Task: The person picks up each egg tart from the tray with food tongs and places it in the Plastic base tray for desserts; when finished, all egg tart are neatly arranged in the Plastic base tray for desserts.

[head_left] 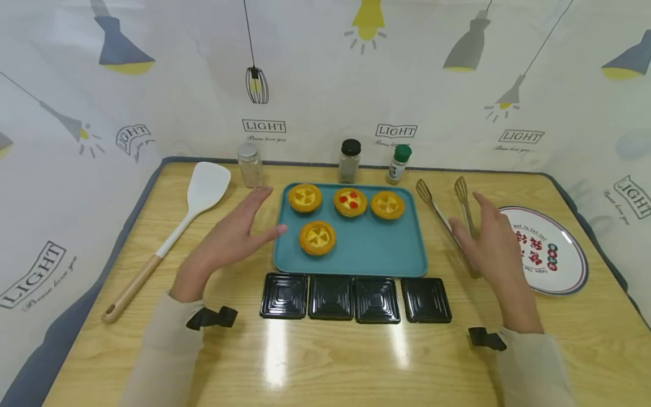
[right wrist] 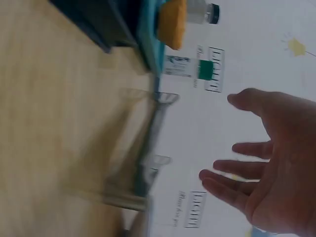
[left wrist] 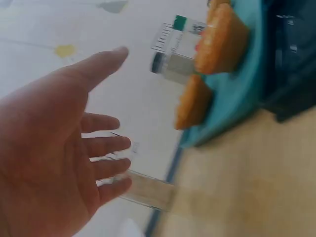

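My left hand (head_left: 231, 237) hovers over the table left of the blue tray (head_left: 376, 249), thumb and fingers spread, holding nothing. On the tray sit several small tarts: three with yellow wedge toppings, such as the front tart (head_left: 317, 238), and a tart with red pieces (head_left: 350, 202) in the back row. Above the near end of the metal tongs (head_left: 441, 213), my right hand (head_left: 490, 243) is also spread with nothing in it. Both wrist views show empty palms, the left hand (left wrist: 49, 143) and the right hand (right wrist: 286, 168), with the table edge beyond.
Several black square containers (head_left: 330, 298) line up before the tray. A white spatula (head_left: 205, 189) with a wooden handle lies at left. Behind stand a silver-capped jar (head_left: 250, 167), a black-capped jar (head_left: 349, 164) and a green-capped bottle (head_left: 398, 164). A white plate (head_left: 572, 257) lies at right.
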The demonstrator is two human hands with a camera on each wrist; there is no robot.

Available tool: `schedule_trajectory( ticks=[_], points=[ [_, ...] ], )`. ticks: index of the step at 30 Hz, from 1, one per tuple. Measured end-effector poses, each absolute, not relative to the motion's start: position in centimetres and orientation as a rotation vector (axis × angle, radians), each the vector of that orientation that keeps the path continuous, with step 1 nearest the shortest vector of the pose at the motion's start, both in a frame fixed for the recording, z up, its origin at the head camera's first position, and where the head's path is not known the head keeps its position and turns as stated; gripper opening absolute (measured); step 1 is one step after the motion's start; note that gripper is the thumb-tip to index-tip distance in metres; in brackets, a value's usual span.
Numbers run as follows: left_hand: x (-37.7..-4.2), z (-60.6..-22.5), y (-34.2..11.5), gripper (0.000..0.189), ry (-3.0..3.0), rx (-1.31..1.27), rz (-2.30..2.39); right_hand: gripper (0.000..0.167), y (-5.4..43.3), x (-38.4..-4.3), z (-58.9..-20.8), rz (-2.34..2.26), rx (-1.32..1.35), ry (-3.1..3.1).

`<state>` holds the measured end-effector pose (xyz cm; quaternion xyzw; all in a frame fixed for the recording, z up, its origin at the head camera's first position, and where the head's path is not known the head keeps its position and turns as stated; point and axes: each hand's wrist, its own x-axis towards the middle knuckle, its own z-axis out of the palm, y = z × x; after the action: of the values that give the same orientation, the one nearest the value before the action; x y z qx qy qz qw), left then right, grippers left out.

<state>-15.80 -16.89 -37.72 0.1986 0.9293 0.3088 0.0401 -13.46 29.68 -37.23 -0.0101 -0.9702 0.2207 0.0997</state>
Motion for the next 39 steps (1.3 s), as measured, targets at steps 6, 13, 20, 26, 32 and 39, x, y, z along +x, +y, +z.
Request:
schedule_trajectory(
  ticks=[6, 13, 20, 26, 32, 39],
  points=[
    [-16.1, -42.0, -17.7, 0.081, 2.642, 0.471, 1.219, 0.082, 29.9, -14.4, -39.4, 0.725, -0.153, -2.975],
    [-15.7, -44.5, -17.9, 0.076, 2.573, 0.559, 1.373, 0.083, 30.2, -14.8, -40.3, 0.673, -0.164, -2.994],
    [-16.0, -45.0, -18.3, 0.081, 2.596, 0.657, 1.282, 0.087, 30.7, -14.8, -40.7, 0.714, -0.211, -3.017],
    [-16.2, -45.3, -18.7, 0.084, 2.606, 0.681, 1.247, 0.088, 30.7, -15.0, -40.8, 0.706, -0.225, -3.046],
    [-16.1, -45.1, -18.7, 0.084, 2.606, 0.67, 1.245, 0.085, 30.8, -15.0, -40.7, 0.723, -0.233, -3.012],
    [-16.2, -45.3, -18.7, 0.084, 2.606, 0.679, 1.257, 0.084, 31.3, -14.6, -40.2, 0.748, -0.34, -2.919]
  ],
)
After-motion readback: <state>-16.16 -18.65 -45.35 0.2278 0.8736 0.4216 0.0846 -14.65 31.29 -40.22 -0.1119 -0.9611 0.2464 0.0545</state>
